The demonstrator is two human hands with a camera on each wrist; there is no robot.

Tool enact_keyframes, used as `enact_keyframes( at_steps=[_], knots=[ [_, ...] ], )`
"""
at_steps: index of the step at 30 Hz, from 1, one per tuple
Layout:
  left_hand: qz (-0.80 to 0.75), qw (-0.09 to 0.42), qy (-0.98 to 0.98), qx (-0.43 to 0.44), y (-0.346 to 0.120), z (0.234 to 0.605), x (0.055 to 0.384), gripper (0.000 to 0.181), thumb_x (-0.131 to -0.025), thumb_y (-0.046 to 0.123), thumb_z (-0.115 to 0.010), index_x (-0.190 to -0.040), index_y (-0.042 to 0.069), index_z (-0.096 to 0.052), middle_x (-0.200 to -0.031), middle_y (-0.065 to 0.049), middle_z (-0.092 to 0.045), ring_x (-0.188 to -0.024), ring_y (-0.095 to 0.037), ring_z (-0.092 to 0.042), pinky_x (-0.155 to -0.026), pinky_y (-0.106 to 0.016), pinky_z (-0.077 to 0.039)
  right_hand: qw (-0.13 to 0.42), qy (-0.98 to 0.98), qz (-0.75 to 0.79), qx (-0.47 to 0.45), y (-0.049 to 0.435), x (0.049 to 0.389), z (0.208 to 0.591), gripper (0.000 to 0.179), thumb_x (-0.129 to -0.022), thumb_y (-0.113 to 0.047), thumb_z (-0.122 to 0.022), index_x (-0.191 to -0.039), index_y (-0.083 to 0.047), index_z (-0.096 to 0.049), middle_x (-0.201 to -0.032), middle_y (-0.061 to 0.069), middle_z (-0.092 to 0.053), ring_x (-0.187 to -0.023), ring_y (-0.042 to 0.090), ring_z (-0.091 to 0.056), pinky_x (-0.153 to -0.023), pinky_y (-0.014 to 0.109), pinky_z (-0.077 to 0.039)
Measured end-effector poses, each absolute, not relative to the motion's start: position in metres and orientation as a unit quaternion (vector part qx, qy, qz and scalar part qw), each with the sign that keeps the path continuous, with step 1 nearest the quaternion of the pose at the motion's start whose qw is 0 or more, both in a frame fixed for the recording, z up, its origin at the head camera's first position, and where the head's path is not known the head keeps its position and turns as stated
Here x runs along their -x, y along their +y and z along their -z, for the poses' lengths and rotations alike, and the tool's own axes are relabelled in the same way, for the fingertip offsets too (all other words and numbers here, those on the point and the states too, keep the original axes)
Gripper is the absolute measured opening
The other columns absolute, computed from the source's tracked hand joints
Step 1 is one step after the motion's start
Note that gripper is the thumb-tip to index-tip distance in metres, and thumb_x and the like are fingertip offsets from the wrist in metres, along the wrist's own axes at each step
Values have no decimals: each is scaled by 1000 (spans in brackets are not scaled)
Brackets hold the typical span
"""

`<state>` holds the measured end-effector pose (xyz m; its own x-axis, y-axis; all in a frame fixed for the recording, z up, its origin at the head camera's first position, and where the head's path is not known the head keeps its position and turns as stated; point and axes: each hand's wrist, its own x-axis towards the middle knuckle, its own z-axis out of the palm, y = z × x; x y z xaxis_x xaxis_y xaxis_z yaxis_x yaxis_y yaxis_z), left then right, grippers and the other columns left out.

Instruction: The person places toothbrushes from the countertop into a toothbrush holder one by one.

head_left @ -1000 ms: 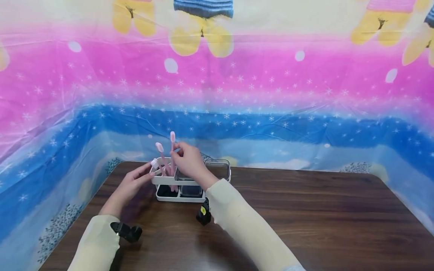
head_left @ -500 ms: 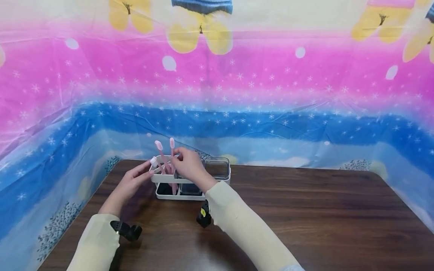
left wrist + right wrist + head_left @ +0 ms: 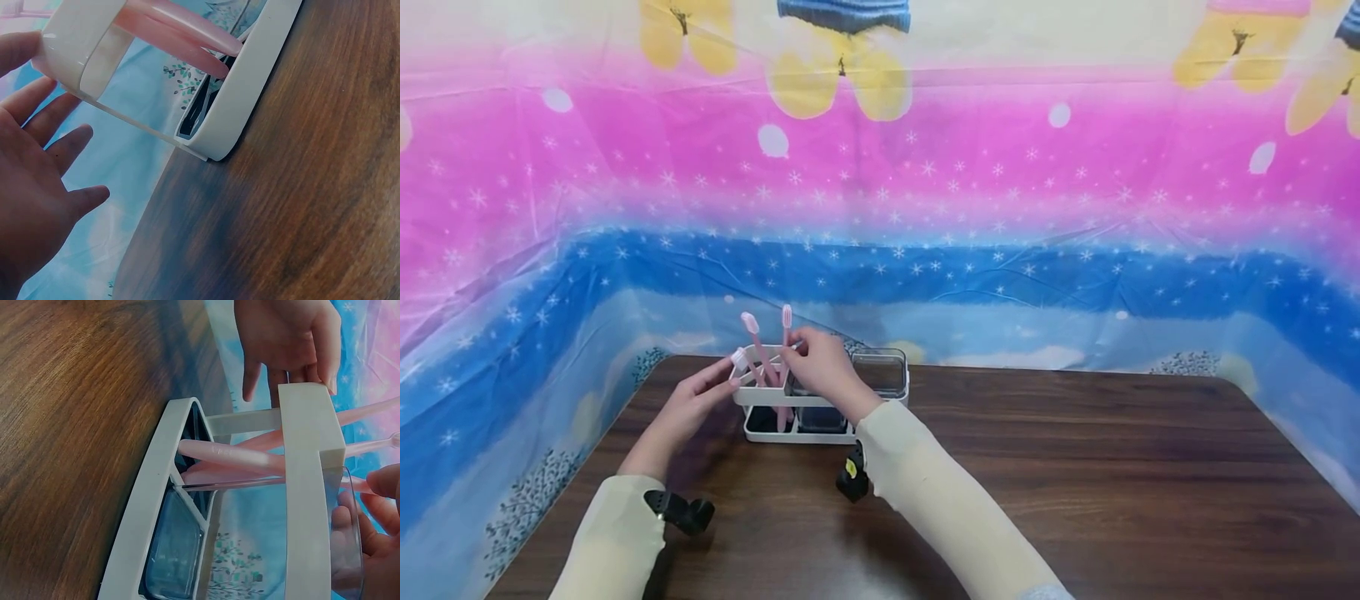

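A white two-tier toothbrush holder stands near the far edge of the table. My left hand holds the left end of its upper rim; in the left wrist view the thumb lies on one side of that rim and the other fingers spread beyond it. With thumb and fingertips my right hand pinches a pink toothbrush, whose bristled head points up. Its handle end stands in the holder's lower left compartment. Two more pink toothbrushes, one tall and one leaning left, share that left section.
Clear cups sit in the holder's other sections, one at the right and one in the middle. The dark wooden table extends right and forward. A printed cloth hangs behind and at both sides.
The toothbrush in my right hand has dropped lower into the holder, then shifted slightly right. The right hand went down with it. My left hand has stayed on the rim.
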<state>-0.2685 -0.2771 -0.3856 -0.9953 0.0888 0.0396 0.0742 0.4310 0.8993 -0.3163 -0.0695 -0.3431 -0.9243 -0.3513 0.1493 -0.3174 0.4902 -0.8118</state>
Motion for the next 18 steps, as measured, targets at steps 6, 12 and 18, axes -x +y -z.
enact_keyframes(
  at_steps=[6,12,18],
  knots=[
    [-536,10,843,-48,-277,388,270,66,-101,31,-48,-152,1,-20,-155,-28,-18,-142,-48,-18,-110,-65,-20,24,862,470,187,-67,316,343,22,-97,-25,-58,-112,-11,-66,-89,1,-65,-72,14,-57,-59,23,-50],
    [-533,11,845,-45,-276,388,271,66,-100,32,-49,-152,2,-21,-156,-28,-18,-142,-48,-18,-110,-65,-21,3,867,460,191,-55,317,341,28,-97,-29,-57,-117,-11,-66,-93,1,-65,-76,13,-56,-62,23,-49],
    [-534,8,844,-41,-275,388,270,66,-100,32,-50,-153,5,-22,-157,-26,-17,-142,-47,-19,-110,-64,-23,-33,863,462,201,-23,314,335,33,-97,-29,-57,-122,-9,-63,-104,4,-68,-90,16,-61,-75,27,-53]
  ],
)
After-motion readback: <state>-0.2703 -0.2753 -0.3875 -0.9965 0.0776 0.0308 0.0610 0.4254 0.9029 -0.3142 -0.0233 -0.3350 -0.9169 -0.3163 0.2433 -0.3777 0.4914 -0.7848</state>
